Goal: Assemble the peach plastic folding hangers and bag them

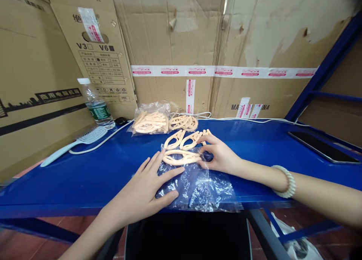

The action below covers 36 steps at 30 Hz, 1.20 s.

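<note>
**Head view: your hands meet on a clear bag at the front of the blue shelf.**

Your left hand (147, 190) lies flat, fingers spread, pressing the clear plastic bag (198, 188) onto the blue shelf (85, 173). Your right hand (219, 156) pinches the end of one peach plastic clip (181, 157) lying at the bag's far edge, thumb and fingers closed on it. Just behind the bag, loose clips (186, 139) wait unpacked; farther behind it sit a filled bag of clips (149, 121) and a small heap (183, 122). Judging by that, one bag is done and this one is barely started. Well left of the bag lie a hairbrush (76, 143) and water bottle (96, 105); cardboard boxes (198, 45) wall the back.
</note>
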Each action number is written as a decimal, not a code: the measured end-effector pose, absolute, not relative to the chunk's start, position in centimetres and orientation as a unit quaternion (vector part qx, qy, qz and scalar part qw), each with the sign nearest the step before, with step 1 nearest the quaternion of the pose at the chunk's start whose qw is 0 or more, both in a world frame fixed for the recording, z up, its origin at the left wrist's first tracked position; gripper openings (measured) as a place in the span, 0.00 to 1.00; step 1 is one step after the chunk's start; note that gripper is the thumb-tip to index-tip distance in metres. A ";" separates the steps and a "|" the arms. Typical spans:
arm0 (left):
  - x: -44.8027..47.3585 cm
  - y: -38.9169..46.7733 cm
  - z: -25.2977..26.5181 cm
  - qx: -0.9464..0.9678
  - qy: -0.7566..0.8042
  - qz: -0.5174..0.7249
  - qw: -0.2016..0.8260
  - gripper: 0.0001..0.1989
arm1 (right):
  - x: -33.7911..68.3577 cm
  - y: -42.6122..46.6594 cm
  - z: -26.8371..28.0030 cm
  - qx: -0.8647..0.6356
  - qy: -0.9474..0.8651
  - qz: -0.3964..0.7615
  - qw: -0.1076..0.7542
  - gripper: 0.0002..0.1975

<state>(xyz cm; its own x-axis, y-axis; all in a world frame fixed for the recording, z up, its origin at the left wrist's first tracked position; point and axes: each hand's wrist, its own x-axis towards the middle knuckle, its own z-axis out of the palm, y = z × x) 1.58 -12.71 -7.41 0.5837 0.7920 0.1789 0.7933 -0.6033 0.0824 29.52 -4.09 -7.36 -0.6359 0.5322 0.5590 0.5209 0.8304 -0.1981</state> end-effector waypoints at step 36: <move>8.7 -8.4 -2.8 -0.979 -0.173 -0.097 0.048 0.19 | 40.0 2.2 -3.2 -0.325 -0.931 0.152 0.071 0.22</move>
